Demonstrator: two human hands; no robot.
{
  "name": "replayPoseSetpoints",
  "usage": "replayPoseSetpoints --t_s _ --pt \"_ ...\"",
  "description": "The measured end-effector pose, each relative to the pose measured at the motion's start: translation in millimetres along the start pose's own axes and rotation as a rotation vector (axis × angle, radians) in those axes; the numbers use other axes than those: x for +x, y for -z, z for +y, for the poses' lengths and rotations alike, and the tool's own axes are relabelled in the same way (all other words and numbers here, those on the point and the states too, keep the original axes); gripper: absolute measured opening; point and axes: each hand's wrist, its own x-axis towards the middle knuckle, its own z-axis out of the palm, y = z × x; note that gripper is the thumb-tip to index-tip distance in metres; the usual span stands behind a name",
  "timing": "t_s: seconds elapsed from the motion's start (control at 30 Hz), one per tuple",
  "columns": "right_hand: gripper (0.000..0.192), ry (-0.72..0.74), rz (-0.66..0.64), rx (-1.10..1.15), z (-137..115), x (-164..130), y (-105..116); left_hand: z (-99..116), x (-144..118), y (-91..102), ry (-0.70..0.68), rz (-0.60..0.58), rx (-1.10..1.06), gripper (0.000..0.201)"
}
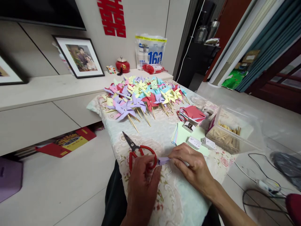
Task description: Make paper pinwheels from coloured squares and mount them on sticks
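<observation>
My right hand [191, 164] pinches one end of a small folded strip of purple paper [164, 161] above the patterned tablecloth. Close to the strip's other end is my left hand [144, 186], thumb and index finger apart, with nothing seen between them. Red-handled scissors [134, 146] lie just beyond the left hand, blades pointing away, their handles partly behind its fingers. Several finished paper pinwheels on sticks, among them a purple one [124, 110] and a red one [150, 101], are heaped on the table's far part.
Red paper sheets [194, 113], pale green sheets [182, 133] and small white boxes [194, 142] lie to the right. A clear plastic bin [249, 141] holds wooden sticks [229, 131]. Behind stands a white cabinet [77, 89] with a framed photo [80, 56] and a red jar [122, 66].
</observation>
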Motion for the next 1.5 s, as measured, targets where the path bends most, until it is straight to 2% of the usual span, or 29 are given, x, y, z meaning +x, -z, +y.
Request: replayPoseSetpoints --t_s 0.03,0.1,0.2,0.23,0.3,0.37,0.4,0.5,0.57,0.63,0.73,0.83,0.97,1.13,1.23,1.37,1.5 --pt "0.021 0.055 0.067 -0.057 -1 1 -2 1 -1 2.2 0.099 0.004 -0.069 0.023" --pt "0.025 0.167 0.158 -0.135 -5 4 -6 5 -1 6.7 0.329 -0.086 -0.322 0.033" --pt "0.028 0.316 0.161 -0.156 -10 7 -14 11 0 11.6 0.635 -0.229 -0.821 0.046" --pt "0.028 0.360 0.144 -0.160 -11 8 -17 13 2 12.9 0.694 -0.235 -0.938 0.044" --pt "0.028 0.430 0.106 -0.171 -11 9 -23 16 7 15.4 0.746 -0.198 -1.037 0.032" --pt "0.033 0.450 0.064 -0.171 -8 9 -28 17 12 19.0 0.744 -0.109 -1.030 0.030" --pt "0.036 0.423 0.047 -0.161 -7 9 -30 16 14 21.3 0.735 -0.048 -1.010 0.035" --pt "0.041 0.211 0.006 -0.093 -5 12 -37 14 18 29.0 0.649 0.124 -0.902 0.065" --pt "0.031 0.064 -0.080 -0.055 -6 16 -47 13 17 33.3 0.564 0.182 -0.787 0.079" --pt "0.019 0.007 -0.215 -0.063 -11 23 -63 13 14 36.3 0.478 0.194 -0.656 0.065" --pt "0.012 0.073 -0.353 -0.215 -17 33 -91 12 8 38.9 0.380 0.145 -0.491 0.024" --pt "0.008 0.099 -0.386 -0.320 -19 38 -104 10 3 41.3 0.366 0.060 -0.498 0.021" --pt "0.021 -0.151 -0.399 -0.238 -17 31 -87 7 3 44.4 0.418 -0.013 -0.611 0.034" --pt "0.035 -0.354 -0.365 -0.160 -12 16 -47 7 8 42.3 0.501 0.024 -0.641 0.040" --pt "0.031 -0.515 -0.279 0.109 0 2 -31 5 11 40.2 0.537 0.070 -0.591 0.036" --pt "0.039 -0.702 -0.092 0.535 19 -27 -18 -7 15 43.2 0.405 0.107 -0.458 0.027" --pt "0.048 -0.750 -0.063 0.748 22 -61 -10 -17 20 51.2 0.254 0.076 -0.286 0.019"
